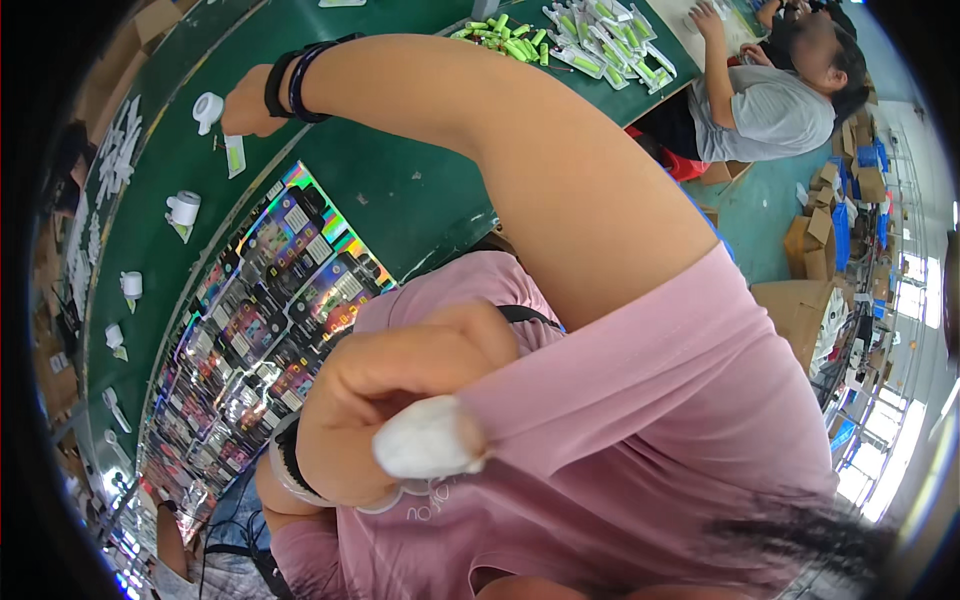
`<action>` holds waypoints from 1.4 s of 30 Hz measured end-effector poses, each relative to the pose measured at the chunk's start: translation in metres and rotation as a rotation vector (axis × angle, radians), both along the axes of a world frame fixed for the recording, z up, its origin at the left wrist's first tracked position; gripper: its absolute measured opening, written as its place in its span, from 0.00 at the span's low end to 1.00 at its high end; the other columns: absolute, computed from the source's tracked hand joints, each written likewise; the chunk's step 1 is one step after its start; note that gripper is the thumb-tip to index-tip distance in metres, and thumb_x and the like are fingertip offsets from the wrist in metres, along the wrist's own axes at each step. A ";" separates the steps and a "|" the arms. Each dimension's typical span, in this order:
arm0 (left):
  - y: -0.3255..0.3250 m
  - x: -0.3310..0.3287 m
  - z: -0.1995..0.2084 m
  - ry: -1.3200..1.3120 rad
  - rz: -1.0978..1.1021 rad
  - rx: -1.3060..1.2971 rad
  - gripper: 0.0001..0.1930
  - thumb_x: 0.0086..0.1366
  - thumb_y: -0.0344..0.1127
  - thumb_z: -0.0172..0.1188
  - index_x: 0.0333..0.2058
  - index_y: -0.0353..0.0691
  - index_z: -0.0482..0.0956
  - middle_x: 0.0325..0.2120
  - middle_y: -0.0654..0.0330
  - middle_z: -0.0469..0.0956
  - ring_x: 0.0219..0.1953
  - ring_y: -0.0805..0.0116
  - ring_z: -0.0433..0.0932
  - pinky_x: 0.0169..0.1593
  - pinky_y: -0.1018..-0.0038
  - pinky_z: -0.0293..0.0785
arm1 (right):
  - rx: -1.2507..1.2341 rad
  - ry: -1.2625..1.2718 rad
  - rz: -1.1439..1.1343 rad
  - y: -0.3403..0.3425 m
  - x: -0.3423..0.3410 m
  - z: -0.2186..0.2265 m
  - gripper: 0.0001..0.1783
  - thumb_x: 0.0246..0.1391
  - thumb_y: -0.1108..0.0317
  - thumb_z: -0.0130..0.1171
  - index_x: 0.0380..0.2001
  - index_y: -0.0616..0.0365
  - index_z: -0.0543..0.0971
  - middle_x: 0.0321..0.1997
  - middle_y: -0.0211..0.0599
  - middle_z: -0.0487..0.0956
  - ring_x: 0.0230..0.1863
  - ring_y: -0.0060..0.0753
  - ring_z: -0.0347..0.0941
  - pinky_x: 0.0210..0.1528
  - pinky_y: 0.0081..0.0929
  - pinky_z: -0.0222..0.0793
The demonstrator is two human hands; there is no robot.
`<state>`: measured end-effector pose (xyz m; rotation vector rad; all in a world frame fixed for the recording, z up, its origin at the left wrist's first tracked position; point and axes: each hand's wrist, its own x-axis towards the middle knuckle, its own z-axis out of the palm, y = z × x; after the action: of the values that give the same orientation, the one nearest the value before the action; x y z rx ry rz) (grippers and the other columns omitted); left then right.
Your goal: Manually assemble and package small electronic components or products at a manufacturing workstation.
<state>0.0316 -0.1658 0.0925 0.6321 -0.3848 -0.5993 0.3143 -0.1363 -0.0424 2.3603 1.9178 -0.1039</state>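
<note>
Stretched far across the green work surface, my right hand [256, 103] has its fingers bunched over the upper end of a green battery in a white tray [235, 157]. A white rounded plastic piece [207, 112] lies right beside those fingertips. Close to my chest, my left hand [400, 385] is curled and pinches the pink sleeve [600, 360] of my right arm. A white wrapping [428, 440] covers one finger of this left hand. The fingertips of both hands are partly hidden.
Shiny printed cards [270, 300] cover the near table edge. More white pieces [183, 208] sit in a row along the green belt [165, 290]. Loose green batteries [515, 40] and trayed ones [610, 38] are heaped at the far side. Another person [765, 110] sits at the right.
</note>
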 end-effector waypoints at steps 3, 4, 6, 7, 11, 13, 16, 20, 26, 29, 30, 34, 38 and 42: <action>-0.008 -0.019 0.007 0.191 0.097 -0.042 0.19 0.58 0.40 0.60 0.40 0.28 0.74 0.37 0.48 0.74 0.40 0.58 0.72 0.47 0.61 0.65 | -0.014 0.044 -0.016 0.012 -0.012 -0.006 0.09 0.45 0.71 0.55 0.33 0.56 0.78 0.32 0.44 0.80 0.37 0.51 0.77 0.35 0.44 0.74; -0.008 -0.021 0.005 0.213 0.129 -0.048 0.19 0.59 0.40 0.60 0.40 0.28 0.74 0.37 0.48 0.73 0.40 0.58 0.72 0.47 0.61 0.65 | -0.002 0.044 -0.001 0.023 -0.019 -0.008 0.09 0.45 0.71 0.55 0.33 0.56 0.78 0.32 0.45 0.80 0.38 0.51 0.77 0.36 0.44 0.74; -0.005 -0.016 0.003 0.248 0.109 -0.054 0.19 0.59 0.40 0.59 0.40 0.28 0.73 0.38 0.47 0.73 0.41 0.57 0.72 0.47 0.60 0.65 | -0.087 0.044 0.006 0.019 -0.007 -0.009 0.10 0.43 0.73 0.55 0.32 0.59 0.78 0.33 0.47 0.80 0.38 0.51 0.77 0.37 0.42 0.75; -0.006 -0.016 0.004 0.249 0.103 -0.038 0.19 0.59 0.40 0.59 0.41 0.27 0.73 0.38 0.47 0.73 0.41 0.57 0.72 0.47 0.60 0.65 | 0.003 -0.004 0.030 0.011 0.003 -0.012 0.09 0.41 0.73 0.57 0.30 0.57 0.78 0.25 0.46 0.79 0.28 0.48 0.78 0.26 0.40 0.73; -0.009 -0.008 -0.006 0.330 0.135 -0.020 0.20 0.59 0.40 0.59 0.41 0.27 0.73 0.38 0.46 0.73 0.42 0.55 0.72 0.48 0.58 0.64 | -0.049 0.040 -0.084 -0.003 0.007 -0.004 0.10 0.42 0.72 0.57 0.32 0.56 0.80 0.32 0.47 0.80 0.37 0.47 0.77 0.37 0.38 0.73; -0.002 -0.012 -0.005 0.359 0.117 -0.028 0.20 0.59 0.41 0.58 0.42 0.27 0.72 0.38 0.45 0.73 0.42 0.54 0.72 0.48 0.57 0.64 | -0.076 -0.004 -0.159 -0.013 -0.005 0.012 0.13 0.44 0.71 0.56 0.35 0.55 0.83 0.39 0.48 0.80 0.45 0.45 0.77 0.45 0.38 0.72; -0.011 -0.011 -0.005 0.357 0.106 -0.093 0.21 0.60 0.41 0.58 0.42 0.26 0.72 0.39 0.45 0.73 0.42 0.53 0.72 0.48 0.56 0.64 | 0.071 0.070 -0.194 -0.014 -0.009 0.017 0.12 0.43 0.71 0.57 0.34 0.58 0.82 0.38 0.48 0.80 0.44 0.45 0.77 0.43 0.37 0.73; -0.013 -0.011 -0.006 0.342 0.043 -0.187 0.21 0.60 0.41 0.57 0.43 0.25 0.71 0.39 0.44 0.73 0.43 0.52 0.71 0.49 0.54 0.63 | -0.453 0.018 -0.477 0.040 -0.014 0.031 0.13 0.42 0.71 0.59 0.34 0.57 0.83 0.39 0.48 0.80 0.45 0.45 0.77 0.44 0.37 0.72; -0.012 -0.012 -0.005 0.330 -0.021 -0.348 0.22 0.61 0.41 0.56 0.44 0.24 0.71 0.40 0.42 0.72 0.44 0.49 0.71 0.50 0.52 0.63 | 0.106 0.083 -0.218 -0.008 0.013 0.002 0.13 0.40 0.72 0.60 0.33 0.58 0.83 0.38 0.49 0.80 0.44 0.45 0.77 0.43 0.36 0.73; -0.013 -0.006 -0.005 0.339 -0.062 -0.406 0.23 0.61 0.42 0.56 0.44 0.24 0.70 0.41 0.42 0.72 0.44 0.48 0.71 0.50 0.51 0.63 | 0.083 0.084 -0.230 -0.010 0.029 -0.003 0.13 0.40 0.72 0.60 0.33 0.58 0.83 0.38 0.50 0.80 0.43 0.46 0.77 0.42 0.37 0.73; -0.015 -0.006 -0.005 0.341 -0.069 -0.424 0.23 0.61 0.42 0.56 0.44 0.24 0.70 0.41 0.41 0.72 0.44 0.48 0.71 0.50 0.51 0.62 | 0.076 0.085 -0.225 -0.013 0.027 -0.003 0.13 0.40 0.72 0.60 0.33 0.58 0.83 0.38 0.50 0.80 0.43 0.46 0.77 0.42 0.37 0.73; -0.006 0.002 -0.010 0.354 -0.104 -0.502 0.24 0.61 0.42 0.55 0.45 0.23 0.70 0.41 0.40 0.72 0.45 0.46 0.71 0.51 0.49 0.62 | 0.042 0.091 -0.215 -0.006 0.034 -0.011 0.13 0.40 0.73 0.59 0.33 0.59 0.82 0.37 0.50 0.80 0.42 0.47 0.77 0.41 0.38 0.73; -0.013 0.012 -0.011 0.370 -0.137 -0.571 0.24 0.62 0.42 0.54 0.46 0.23 0.69 0.42 0.39 0.72 0.46 0.44 0.70 0.51 0.47 0.62 | 0.018 0.100 -0.204 0.015 0.040 -0.015 0.12 0.40 0.73 0.59 0.33 0.60 0.81 0.36 0.51 0.80 0.41 0.48 0.77 0.39 0.39 0.73; -0.011 0.014 -0.015 0.385 -0.152 -0.646 0.25 0.62 0.43 0.54 0.46 0.22 0.69 0.42 0.38 0.71 0.46 0.43 0.70 0.51 0.46 0.61 | -0.009 0.115 -0.177 0.012 0.027 -0.014 0.12 0.40 0.74 0.58 0.33 0.60 0.81 0.35 0.51 0.80 0.40 0.49 0.77 0.38 0.40 0.73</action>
<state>0.0460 -0.1766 0.0776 -0.1350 -0.2417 -0.6798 0.3412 -0.1240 -0.0561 2.5665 1.7448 -0.2670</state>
